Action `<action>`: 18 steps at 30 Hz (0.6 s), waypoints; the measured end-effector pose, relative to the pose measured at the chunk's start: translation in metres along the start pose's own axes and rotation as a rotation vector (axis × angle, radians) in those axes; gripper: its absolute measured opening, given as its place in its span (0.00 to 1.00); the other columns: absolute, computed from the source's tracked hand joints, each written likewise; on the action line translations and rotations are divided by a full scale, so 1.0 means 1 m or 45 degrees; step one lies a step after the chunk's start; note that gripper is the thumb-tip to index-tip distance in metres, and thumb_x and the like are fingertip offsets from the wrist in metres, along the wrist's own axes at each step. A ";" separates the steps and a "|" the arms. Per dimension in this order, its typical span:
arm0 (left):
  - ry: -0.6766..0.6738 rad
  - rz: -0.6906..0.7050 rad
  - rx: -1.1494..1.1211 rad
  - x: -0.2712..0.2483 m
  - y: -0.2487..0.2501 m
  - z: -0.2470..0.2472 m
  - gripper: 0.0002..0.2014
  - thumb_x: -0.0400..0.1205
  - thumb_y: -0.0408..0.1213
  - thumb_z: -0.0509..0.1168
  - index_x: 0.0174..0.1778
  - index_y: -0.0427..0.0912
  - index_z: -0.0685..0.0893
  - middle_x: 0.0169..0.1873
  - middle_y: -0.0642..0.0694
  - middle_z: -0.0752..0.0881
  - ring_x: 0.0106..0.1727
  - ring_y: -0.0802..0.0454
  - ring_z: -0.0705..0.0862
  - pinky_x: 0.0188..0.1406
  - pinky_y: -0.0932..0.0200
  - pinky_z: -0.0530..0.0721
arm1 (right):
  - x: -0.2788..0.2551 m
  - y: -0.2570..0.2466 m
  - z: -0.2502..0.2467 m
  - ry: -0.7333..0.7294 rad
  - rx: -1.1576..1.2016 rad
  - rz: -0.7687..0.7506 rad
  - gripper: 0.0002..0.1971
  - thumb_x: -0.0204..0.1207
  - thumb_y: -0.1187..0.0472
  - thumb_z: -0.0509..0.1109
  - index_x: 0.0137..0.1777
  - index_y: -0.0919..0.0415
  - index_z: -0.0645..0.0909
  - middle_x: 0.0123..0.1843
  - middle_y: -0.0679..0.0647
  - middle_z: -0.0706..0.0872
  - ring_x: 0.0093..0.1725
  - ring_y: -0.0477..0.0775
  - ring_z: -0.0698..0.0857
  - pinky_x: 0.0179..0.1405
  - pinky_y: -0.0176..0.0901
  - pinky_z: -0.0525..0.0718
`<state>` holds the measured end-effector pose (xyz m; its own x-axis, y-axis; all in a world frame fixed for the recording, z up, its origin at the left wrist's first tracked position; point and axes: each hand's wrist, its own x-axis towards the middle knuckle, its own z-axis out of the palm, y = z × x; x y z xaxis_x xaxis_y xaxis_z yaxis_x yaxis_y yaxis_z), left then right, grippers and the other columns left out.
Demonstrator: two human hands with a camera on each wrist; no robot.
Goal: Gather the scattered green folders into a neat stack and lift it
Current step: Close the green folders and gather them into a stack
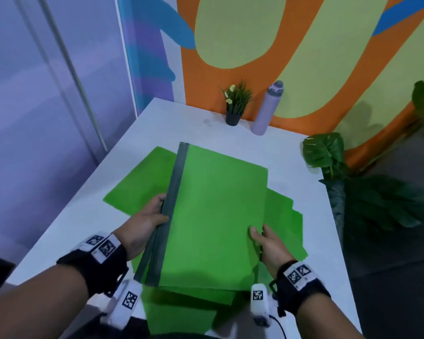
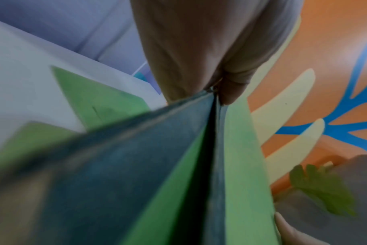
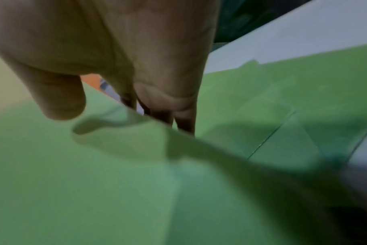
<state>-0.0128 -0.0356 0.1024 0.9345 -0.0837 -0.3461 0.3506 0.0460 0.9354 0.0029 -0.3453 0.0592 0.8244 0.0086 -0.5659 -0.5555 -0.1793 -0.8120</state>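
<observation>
Evidently squaring them, the left hand (image 1: 142,222) pinches the grey spines of the held folders (image 1: 213,216) while the right hand (image 1: 267,243) clamps the opposite edge, thumb on top; loose folders (image 1: 142,182) seemingly lie beneath on the desk (image 1: 181,123).

A white worktop (image 1: 171,123) meets an orange, yellow-green and blue mural wall (image 1: 304,57); dark floor (image 1: 389,277) lies beyond its right edge.

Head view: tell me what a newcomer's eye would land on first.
First, the bright green folders held over the white table, the left hand gripping the dark spine side and the right hand the opposite edge. More green folders lie fanned beneath. Behind, the orange mural wall, with a small potted plant and lilac bottle against it.
</observation>
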 end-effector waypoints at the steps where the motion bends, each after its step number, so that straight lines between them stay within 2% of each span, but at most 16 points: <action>1: -0.033 0.004 0.023 0.005 0.004 0.008 0.25 0.82 0.20 0.51 0.61 0.55 0.76 0.41 0.46 0.76 0.40 0.48 0.73 0.37 0.52 0.74 | 0.001 0.000 -0.009 0.044 0.078 0.035 0.38 0.79 0.50 0.68 0.84 0.48 0.52 0.85 0.57 0.56 0.81 0.63 0.61 0.77 0.65 0.61; 4: -0.101 0.017 0.085 0.017 0.014 0.033 0.25 0.82 0.19 0.51 0.62 0.54 0.74 0.43 0.49 0.77 0.42 0.51 0.74 0.41 0.53 0.74 | 0.005 0.010 -0.037 0.120 0.194 0.055 0.35 0.79 0.52 0.68 0.82 0.41 0.55 0.84 0.60 0.61 0.80 0.66 0.63 0.75 0.65 0.63; 6: -0.156 0.016 0.132 0.022 0.015 0.049 0.25 0.82 0.19 0.51 0.67 0.53 0.72 0.46 0.50 0.77 0.44 0.51 0.75 0.43 0.54 0.75 | 0.004 0.016 -0.047 0.144 0.202 0.084 0.42 0.74 0.47 0.72 0.83 0.44 0.52 0.85 0.59 0.58 0.81 0.65 0.62 0.78 0.63 0.61; 8: -0.213 0.019 0.176 0.027 0.010 0.061 0.28 0.82 0.19 0.51 0.72 0.53 0.68 0.56 0.50 0.78 0.51 0.51 0.77 0.50 0.56 0.79 | 0.004 0.020 -0.054 0.211 0.206 0.100 0.46 0.73 0.47 0.73 0.84 0.49 0.48 0.86 0.57 0.53 0.82 0.64 0.59 0.79 0.65 0.58; 9: -0.227 0.020 0.193 0.030 0.006 0.066 0.31 0.82 0.19 0.52 0.76 0.55 0.65 0.65 0.51 0.76 0.58 0.52 0.77 0.58 0.56 0.79 | 0.003 0.022 -0.057 0.252 0.213 0.095 0.43 0.76 0.51 0.71 0.84 0.51 0.48 0.86 0.57 0.52 0.83 0.64 0.58 0.79 0.66 0.57; 10: -0.232 0.020 0.206 0.033 0.001 0.069 0.34 0.82 0.19 0.53 0.79 0.56 0.61 0.74 0.53 0.70 0.68 0.53 0.74 0.68 0.56 0.74 | 0.003 0.024 -0.060 0.286 0.232 0.086 0.39 0.80 0.55 0.68 0.84 0.52 0.49 0.86 0.58 0.52 0.83 0.64 0.58 0.79 0.66 0.58; 11: -0.227 0.007 0.233 0.037 -0.003 0.070 0.38 0.82 0.19 0.54 0.82 0.57 0.55 0.79 0.54 0.62 0.76 0.54 0.66 0.74 0.57 0.65 | 0.004 0.026 -0.064 0.330 0.254 0.067 0.36 0.81 0.58 0.66 0.84 0.53 0.51 0.86 0.58 0.53 0.83 0.64 0.58 0.79 0.66 0.58; 12: -0.223 -0.010 0.254 0.040 -0.008 0.071 0.41 0.82 0.19 0.54 0.84 0.58 0.50 0.83 0.53 0.55 0.81 0.55 0.58 0.76 0.57 0.59 | 0.003 0.026 -0.066 0.357 0.263 0.058 0.34 0.81 0.60 0.65 0.84 0.52 0.53 0.86 0.58 0.54 0.82 0.64 0.59 0.79 0.66 0.59; 13: -0.215 -0.033 0.275 0.042 -0.013 0.072 0.42 0.82 0.19 0.55 0.85 0.59 0.46 0.85 0.50 0.50 0.83 0.53 0.53 0.78 0.56 0.57 | 0.001 0.026 -0.067 0.383 0.264 0.052 0.34 0.81 0.60 0.66 0.83 0.51 0.55 0.86 0.57 0.55 0.82 0.63 0.60 0.79 0.66 0.60; 14: -0.213 -0.043 0.288 0.045 -0.020 0.073 0.43 0.82 0.19 0.55 0.85 0.59 0.45 0.86 0.46 0.47 0.84 0.51 0.54 0.77 0.58 0.61 | 0.000 0.027 -0.068 0.390 0.251 0.041 0.33 0.79 0.58 0.67 0.82 0.49 0.57 0.85 0.56 0.57 0.82 0.62 0.62 0.78 0.68 0.61; 15: -0.209 -0.053 0.307 0.047 -0.026 0.075 0.43 0.82 0.19 0.55 0.85 0.59 0.45 0.86 0.43 0.48 0.80 0.52 0.61 0.71 0.65 0.69 | 0.002 0.031 -0.071 0.387 0.235 0.028 0.33 0.77 0.56 0.68 0.81 0.46 0.59 0.84 0.54 0.60 0.81 0.62 0.63 0.77 0.69 0.62; 16: -0.201 -0.051 0.328 0.050 -0.035 0.076 0.41 0.82 0.21 0.55 0.85 0.58 0.46 0.86 0.41 0.50 0.73 0.56 0.69 0.60 0.73 0.75 | 0.004 0.036 -0.074 0.379 0.229 0.028 0.33 0.75 0.54 0.69 0.79 0.44 0.61 0.83 0.53 0.62 0.80 0.62 0.65 0.75 0.71 0.64; 17: -0.183 -0.054 0.371 0.054 -0.043 0.076 0.38 0.84 0.23 0.54 0.85 0.58 0.48 0.85 0.40 0.54 0.64 0.60 0.73 0.53 0.74 0.77 | 0.011 0.044 -0.078 0.387 0.221 0.023 0.32 0.73 0.53 0.69 0.77 0.43 0.64 0.82 0.55 0.65 0.78 0.64 0.68 0.73 0.72 0.67; 18: -0.147 -0.057 0.412 0.059 -0.052 0.076 0.34 0.86 0.28 0.54 0.84 0.58 0.52 0.84 0.40 0.60 0.58 0.60 0.75 0.53 0.69 0.78 | 0.020 0.057 -0.086 0.406 0.203 0.010 0.32 0.70 0.52 0.70 0.75 0.43 0.66 0.80 0.58 0.69 0.76 0.66 0.72 0.71 0.73 0.70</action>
<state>0.0191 -0.1181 0.0393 0.8989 -0.1912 -0.3942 0.3359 -0.2769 0.9003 -0.0025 -0.4402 0.0139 0.7985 -0.3040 -0.5195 -0.5512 -0.0225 -0.8341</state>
